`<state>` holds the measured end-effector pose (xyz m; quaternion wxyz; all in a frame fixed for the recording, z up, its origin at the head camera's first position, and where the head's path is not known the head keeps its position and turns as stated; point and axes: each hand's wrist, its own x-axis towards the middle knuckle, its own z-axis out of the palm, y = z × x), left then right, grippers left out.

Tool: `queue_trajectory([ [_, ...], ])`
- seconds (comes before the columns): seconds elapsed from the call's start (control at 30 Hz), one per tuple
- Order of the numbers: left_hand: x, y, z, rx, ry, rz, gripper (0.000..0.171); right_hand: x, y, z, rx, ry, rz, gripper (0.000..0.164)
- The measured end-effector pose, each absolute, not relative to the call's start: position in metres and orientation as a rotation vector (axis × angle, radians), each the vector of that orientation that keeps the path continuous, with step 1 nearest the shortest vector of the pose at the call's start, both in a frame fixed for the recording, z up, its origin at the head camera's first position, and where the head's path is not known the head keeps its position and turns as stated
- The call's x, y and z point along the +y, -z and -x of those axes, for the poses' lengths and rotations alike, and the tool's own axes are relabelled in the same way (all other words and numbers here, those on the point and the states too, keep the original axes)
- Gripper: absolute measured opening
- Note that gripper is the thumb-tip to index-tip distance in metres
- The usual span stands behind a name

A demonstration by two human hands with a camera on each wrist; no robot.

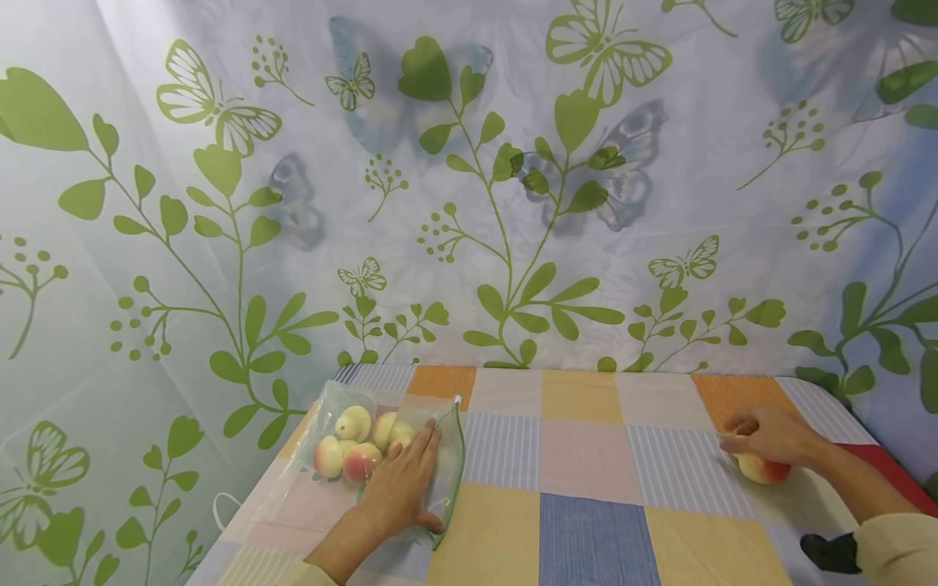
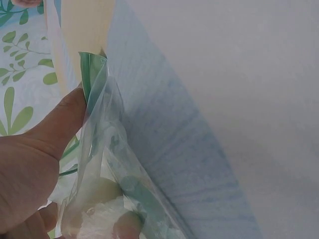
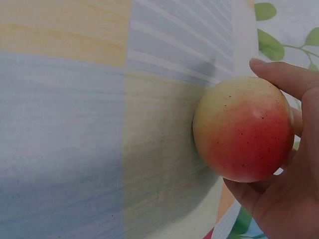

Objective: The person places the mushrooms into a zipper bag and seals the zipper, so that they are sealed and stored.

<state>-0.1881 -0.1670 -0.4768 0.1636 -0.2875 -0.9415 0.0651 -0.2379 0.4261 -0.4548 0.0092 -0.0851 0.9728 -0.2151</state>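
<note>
On the left of the table lies a clear zip bag (image 1: 331, 399) with a green zip edge (image 1: 460, 443). Several yellow-and-red peaches (image 1: 362, 462) are inside it. My left hand (image 1: 399, 484) rests on the bag with its fingers extended over the fruit; in the left wrist view the thumb (image 2: 67, 117) touches the green-edged opening. Far to the right, my right hand (image 1: 780, 438) grips a single peach (image 3: 244, 129), its fingers and thumb around the fruit. That peach is yellow with a red blush and small dark specks, held low over the patchwork cloth.
A patchwork tablecloth (image 1: 589, 529) covers the table. Behind it hangs a curtain (image 1: 469, 203) printed with leaves and butterflies. A black object (image 1: 828, 552) lies by the right sleeve, and a red patch (image 1: 890, 476) shows at the right edge. A white cord (image 1: 217, 509) loops at the left.
</note>
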Motion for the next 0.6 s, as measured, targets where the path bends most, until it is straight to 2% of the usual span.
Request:
queue_trajectory([
  [0.33,-0.1665,0.4768,0.1882,-2.697,-0.179,0.82,0.141,0.4209,0.4549,0.2367,3.042,0.662,0.281,0.025],
  [0.43,-0.1667,0.4766,0.1879,-2.699,-0.174,0.821,0.141,0.4201,0.4525,0.2374,3.057,0.687,0.336,0.023],
  [0.6,-0.1671,0.4763,0.1874,-2.689,-0.186,0.823,0.141,0.4183,0.4471,0.2378,3.077,0.721,0.417,0.03],
])
